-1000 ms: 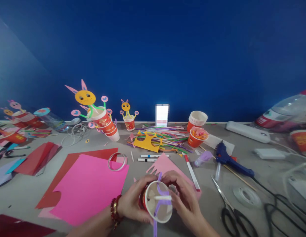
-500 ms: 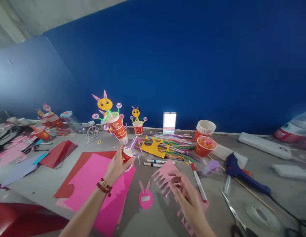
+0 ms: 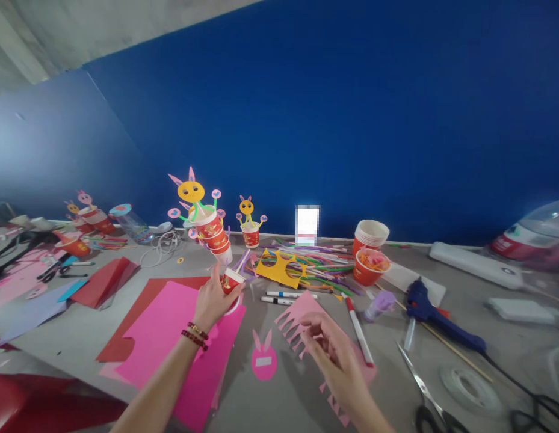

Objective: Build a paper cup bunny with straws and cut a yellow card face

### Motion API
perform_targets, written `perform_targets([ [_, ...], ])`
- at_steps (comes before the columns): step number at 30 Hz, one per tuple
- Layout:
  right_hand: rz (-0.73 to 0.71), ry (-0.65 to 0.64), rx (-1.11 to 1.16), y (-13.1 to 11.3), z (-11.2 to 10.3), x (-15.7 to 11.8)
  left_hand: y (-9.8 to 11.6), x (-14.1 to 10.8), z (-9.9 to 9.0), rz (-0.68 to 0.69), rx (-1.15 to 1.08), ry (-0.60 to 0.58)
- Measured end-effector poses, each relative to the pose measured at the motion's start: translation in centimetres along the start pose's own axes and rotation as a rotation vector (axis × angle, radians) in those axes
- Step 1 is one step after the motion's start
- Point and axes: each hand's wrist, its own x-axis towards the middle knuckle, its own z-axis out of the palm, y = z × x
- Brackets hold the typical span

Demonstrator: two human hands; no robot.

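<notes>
My left hand [image 3: 215,297] is closed around a small red paper cup [image 3: 231,281] with a white rim, tilted above the pink sheets. Purple pipe cleaners [image 3: 243,262] show at the cup's rim. My right hand [image 3: 336,349] hovers over a pale pink paper strip with a zigzag edge [image 3: 306,308]; its fingers are loosely bent, thumb a little apart, and I see nothing between them. Between my hands lies a pink paper rabbit head [image 3: 264,362] with a white patch on it. Bright pink paper [image 3: 171,325] lies under my left forearm.
Behind stand stacked cup figures [image 3: 210,228] and a smaller cup figure [image 3: 250,231]. A yellow paper scrap [image 3: 279,270] lies on loose pipe cleaners [image 3: 324,255]. To the right are white-rimmed cups [image 3: 372,231], a red marker [image 3: 359,331], a blue glue gun [image 3: 441,316], scissors [image 3: 423,385] and a tape roll [image 3: 469,388].
My left hand has turned the cup, so its rim now tilts to the right. My right hand keeps nearly the same pose over the pink strip. The view has shifted slightly.
</notes>
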Motion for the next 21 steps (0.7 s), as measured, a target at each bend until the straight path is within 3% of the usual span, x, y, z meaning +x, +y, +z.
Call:
perform_targets([
  [7, -0.014, 0.008, 0.006, 0.1, -0.1, 0.1, -0.3, -0.8, 0.0, -0.020, 0.024, -0.024],
  [12, -0.040, 0.083, 0.037, 0.4, -0.5, 0.2, -1.2, -1.2, 0.1, 0.028, 0.132, 0.026],
  [21, -0.145, 0.466, 0.253, -0.6, -2.6, 0.6, -3.0, -2.1, 0.8, 0.139, 0.071, 0.166],
])
